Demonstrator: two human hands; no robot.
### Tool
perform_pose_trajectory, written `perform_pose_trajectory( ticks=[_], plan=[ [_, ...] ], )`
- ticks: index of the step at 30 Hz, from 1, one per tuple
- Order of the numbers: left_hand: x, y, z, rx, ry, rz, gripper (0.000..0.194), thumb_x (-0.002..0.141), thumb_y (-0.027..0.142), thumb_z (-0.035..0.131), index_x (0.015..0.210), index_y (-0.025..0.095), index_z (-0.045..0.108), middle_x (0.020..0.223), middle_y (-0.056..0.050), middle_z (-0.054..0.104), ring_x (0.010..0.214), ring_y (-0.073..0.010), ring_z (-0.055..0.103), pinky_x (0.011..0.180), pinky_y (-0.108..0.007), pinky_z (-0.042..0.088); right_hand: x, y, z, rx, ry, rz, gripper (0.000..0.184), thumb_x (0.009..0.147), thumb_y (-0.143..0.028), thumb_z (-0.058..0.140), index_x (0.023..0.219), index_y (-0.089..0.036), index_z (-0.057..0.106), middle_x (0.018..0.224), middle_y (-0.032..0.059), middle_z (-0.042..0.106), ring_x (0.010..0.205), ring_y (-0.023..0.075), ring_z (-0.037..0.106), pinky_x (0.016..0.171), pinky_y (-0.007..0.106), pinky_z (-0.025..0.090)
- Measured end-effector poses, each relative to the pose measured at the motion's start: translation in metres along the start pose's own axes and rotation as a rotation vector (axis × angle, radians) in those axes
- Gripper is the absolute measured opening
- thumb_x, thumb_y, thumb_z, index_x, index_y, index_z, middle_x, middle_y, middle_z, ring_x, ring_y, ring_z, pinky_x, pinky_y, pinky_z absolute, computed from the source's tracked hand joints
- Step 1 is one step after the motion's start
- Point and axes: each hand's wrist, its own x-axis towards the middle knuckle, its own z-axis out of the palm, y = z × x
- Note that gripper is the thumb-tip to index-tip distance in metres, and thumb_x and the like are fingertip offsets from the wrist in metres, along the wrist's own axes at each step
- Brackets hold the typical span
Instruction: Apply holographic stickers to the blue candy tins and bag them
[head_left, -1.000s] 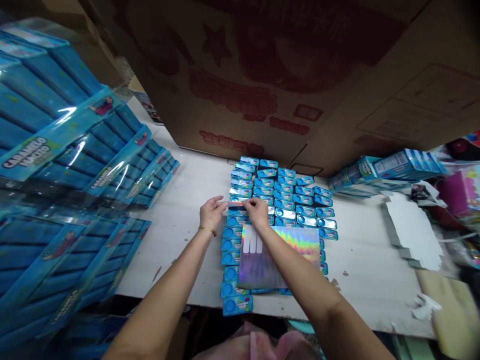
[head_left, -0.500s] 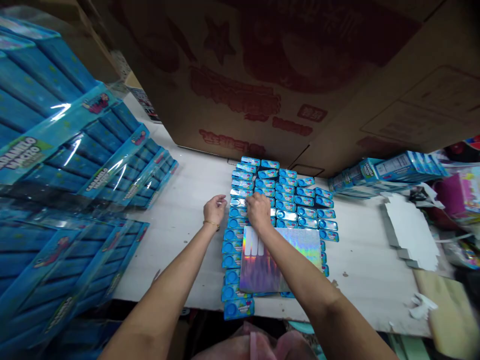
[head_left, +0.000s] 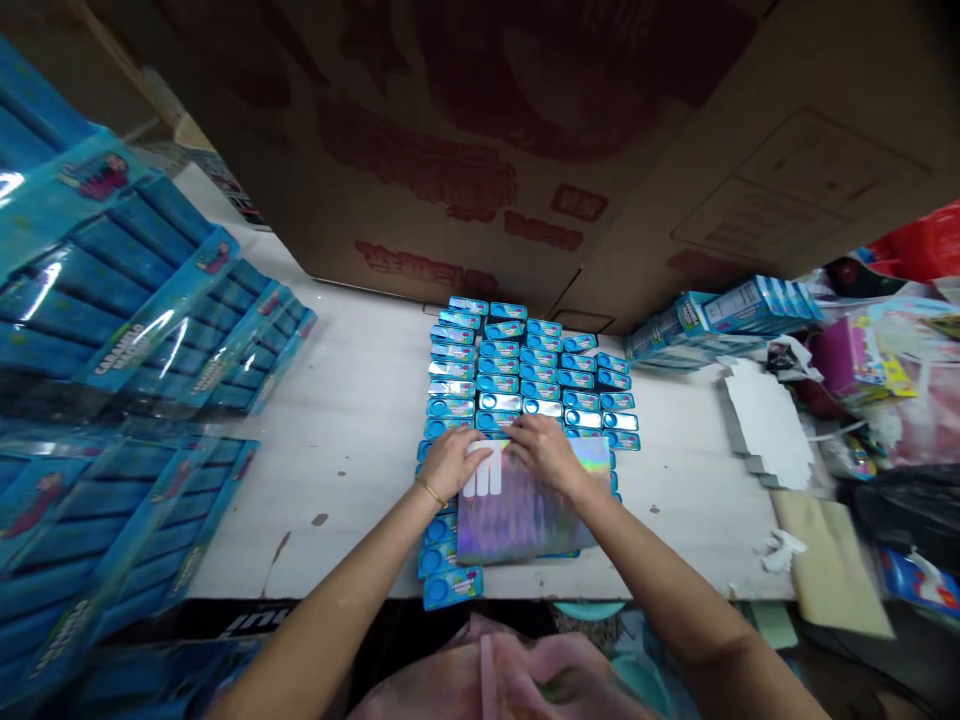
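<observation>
A shiny holographic sticker sheet (head_left: 517,530), with white bare strips at its upper left, rests on rows of small blue boxes (head_left: 540,373) printed "Caramelo Macizo". At the sheet's top left corner is my left hand (head_left: 452,465), its thumb on the sheet and its fingers bent over the edge. My right hand (head_left: 546,455) lies over the sheet's upper part, fingers curled and pinching at the top edge near the strips. Whether a sticker has been lifted between those fingers is hidden. Several box rows are covered by the sheet and hands.
A big brown carton (head_left: 480,150) stands behind the rows. Tall stacks of wrapped blue display packs (head_left: 157,320) rise on the left. More blue boxes (head_left: 720,318), a white cut card (head_left: 769,425) and a beige pad (head_left: 832,565) lie to the right on the white table (head_left: 345,430).
My right hand has left a box in the left rows and come back to the sheet's top edge. My left hand has moved in to the sheet's corner. The view has shifted.
</observation>
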Motion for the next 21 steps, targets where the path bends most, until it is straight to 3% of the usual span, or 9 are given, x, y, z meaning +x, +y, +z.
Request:
perform_pose_trajectory(
  ticks=[3, 7, 10, 16, 18, 21],
  plan=[
    [0.0, 0.001, 0.014, -0.079, 0.02, -0.106, 0.013, 0.07, 0.029, 0.055, 0.068, 0.021, 0.064, 0.072, -0.004, 0.065, 0.072, -0.0196, 0.057, 0.068, -0.029, 0.039, -0.02, -0.002, 0.022, -0.144, 0.005, -0.082, 0.027, 0.086, -0.024, 0.044, 0.11, -0.021, 0.056, 0.1, 0.0077, 0.059, 0.084, 0.019, 0.05, 0.069, 0.033, 0.036],
    [-0.005, -0.001, 0.021, -0.222, 0.098, -0.192, 0.013, 0.067, 0.031, 0.056, 0.062, 0.021, 0.062, 0.064, -0.002, 0.063, 0.065, -0.0185, 0.057, 0.063, -0.028, 0.038, -0.032, -0.002, 0.041, -0.157, 0.068, -0.153, 0.027, 0.087, -0.016, 0.037, 0.107, -0.017, 0.056, 0.107, 0.0104, 0.057, 0.09, 0.0191, 0.049, 0.071, 0.032, 0.038],
    [-0.011, -0.002, 0.022, -0.176, 0.131, -0.197, 0.014, 0.068, 0.033, 0.055, 0.064, 0.022, 0.062, 0.065, -0.003, 0.064, 0.065, -0.019, 0.057, 0.063, -0.028, 0.038, -0.036, -0.008, 0.03, -0.043, 0.127, -0.111, 0.021, 0.086, -0.018, 0.04, 0.094, -0.017, 0.059, 0.101, 0.0094, 0.059, 0.087, 0.0179, 0.051, 0.073, 0.032, 0.039],
    [-0.015, -0.005, 0.022, 0.014, 0.128, -0.094, 0.019, 0.074, 0.033, 0.047, 0.07, 0.022, 0.062, 0.075, -0.005, 0.064, 0.075, -0.0194, 0.057, 0.067, -0.028, 0.038, -0.029, -0.028, -0.035, 0.384, 0.142, 0.075, 0.017, 0.084, -0.02, 0.042, 0.081, -0.019, 0.059, 0.08, 0.0035, 0.057, 0.076, 0.0131, 0.053, 0.069, 0.025, 0.042],
    [-0.013, -0.007, 0.021, -0.022, 0.13, -0.139, 0.019, 0.072, 0.035, 0.049, 0.07, 0.022, 0.063, 0.074, -0.004, 0.065, 0.072, -0.0196, 0.058, 0.066, -0.028, 0.039, -0.022, -0.027, -0.037, 0.355, 0.135, 0.069, 0.019, 0.085, -0.022, 0.042, 0.086, -0.019, 0.06, 0.084, 0.0042, 0.057, 0.08, 0.0138, 0.053, 0.072, 0.026, 0.042],
    [-0.011, -0.01, 0.02, -0.144, 0.128, -0.21, 0.016, 0.067, 0.035, 0.054, 0.066, 0.022, 0.064, 0.069, -0.003, 0.066, 0.067, -0.0196, 0.058, 0.064, -0.029, 0.039, -0.015, -0.02, -0.009, 0.107, 0.109, 0.048, 0.024, 0.086, -0.027, 0.043, 0.101, -0.019, 0.059, 0.099, 0.0086, 0.057, 0.09, 0.0179, 0.05, 0.077, 0.031, 0.04]
  ],
)
